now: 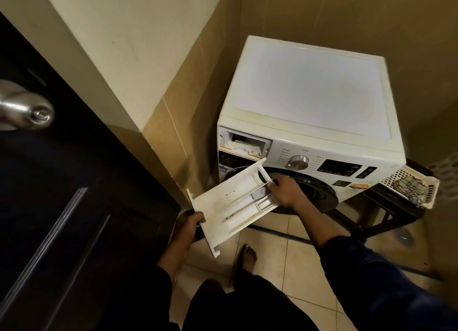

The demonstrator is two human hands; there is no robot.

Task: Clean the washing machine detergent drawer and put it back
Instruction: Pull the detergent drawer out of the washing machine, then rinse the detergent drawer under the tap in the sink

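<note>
Holding the detergent drawer in front of the washing machine, below its slot, we are gripping its near end with the left hand, its far side with the right hand.

Tiled floor, beige, with pale grout lines. A white washing machine stands on it at the far side, in the corner of the walls. Just right of the machine stands a dark stand, which carries a white basket holding a checked cloth. A round drain lies near the stand's legs. One bare foot rests on the near tiles.
</note>
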